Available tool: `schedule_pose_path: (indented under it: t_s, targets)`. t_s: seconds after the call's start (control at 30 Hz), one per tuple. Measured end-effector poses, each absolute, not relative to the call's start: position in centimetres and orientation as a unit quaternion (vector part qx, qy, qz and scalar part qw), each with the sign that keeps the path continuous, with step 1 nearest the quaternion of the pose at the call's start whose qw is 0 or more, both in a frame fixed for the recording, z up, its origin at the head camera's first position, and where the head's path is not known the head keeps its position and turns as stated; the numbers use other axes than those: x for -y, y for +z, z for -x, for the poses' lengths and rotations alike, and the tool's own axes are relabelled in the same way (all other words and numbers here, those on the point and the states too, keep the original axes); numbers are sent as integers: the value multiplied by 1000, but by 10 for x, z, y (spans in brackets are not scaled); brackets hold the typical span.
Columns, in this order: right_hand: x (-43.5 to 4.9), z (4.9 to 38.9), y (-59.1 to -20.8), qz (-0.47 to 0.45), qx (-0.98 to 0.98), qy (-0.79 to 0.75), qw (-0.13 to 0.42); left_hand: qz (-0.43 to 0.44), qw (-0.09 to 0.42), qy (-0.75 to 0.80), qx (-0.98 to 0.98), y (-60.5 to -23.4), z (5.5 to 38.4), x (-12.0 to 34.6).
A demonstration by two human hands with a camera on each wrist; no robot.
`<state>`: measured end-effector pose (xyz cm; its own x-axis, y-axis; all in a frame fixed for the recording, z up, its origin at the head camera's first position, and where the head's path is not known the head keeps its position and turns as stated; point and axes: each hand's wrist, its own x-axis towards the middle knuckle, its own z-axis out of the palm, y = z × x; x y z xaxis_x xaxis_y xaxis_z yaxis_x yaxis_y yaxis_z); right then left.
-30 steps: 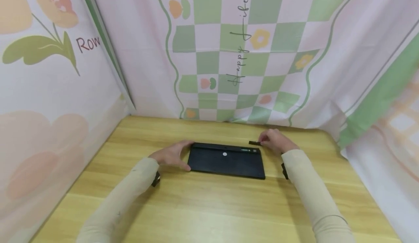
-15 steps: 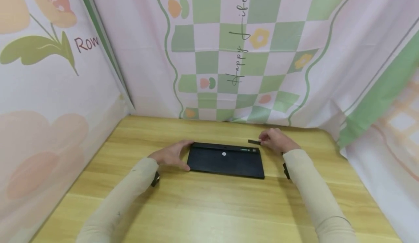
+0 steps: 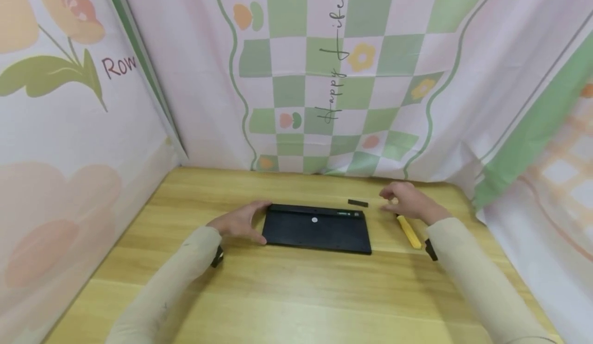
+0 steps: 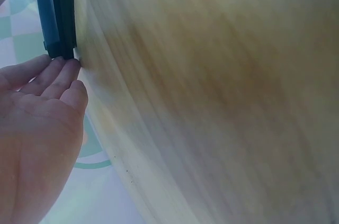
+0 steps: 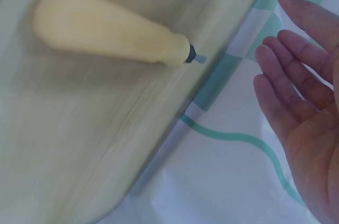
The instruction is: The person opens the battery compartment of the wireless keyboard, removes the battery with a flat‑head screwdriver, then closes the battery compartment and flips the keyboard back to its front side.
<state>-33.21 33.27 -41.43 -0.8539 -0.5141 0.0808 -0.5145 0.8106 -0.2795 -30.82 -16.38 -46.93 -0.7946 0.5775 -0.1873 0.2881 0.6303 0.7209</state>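
Pointing at the relaxed, empty right hand, a screwdriver is lying; the outstretched left hand is touching a keyboard.

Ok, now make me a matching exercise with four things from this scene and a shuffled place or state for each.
1. yellow-handled tool
2. left hand
3. black slab
4. small black strip

A. bears a round white dot
B. lies beyond the slab's far edge
C. lies past the slab's right end
D. touches the slab's left end

Pairs: 1-C, 2-D, 3-A, 4-B
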Motion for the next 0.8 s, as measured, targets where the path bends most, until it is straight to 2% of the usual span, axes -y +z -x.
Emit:
schedule_pose_path:
  t_s: [0.27,0.57,0.8]
  targets:
    - [-358,309,-414,-249,957,146,-4,-243,203,360,-878,-469,305,164]
    - [-381,286,-431,-223,960,169,-14,-251,198,349,-881,-470,306,162]
    - [-384,275,-446,-207,958,200,0,-250,200,345,-882,-471,306,164]
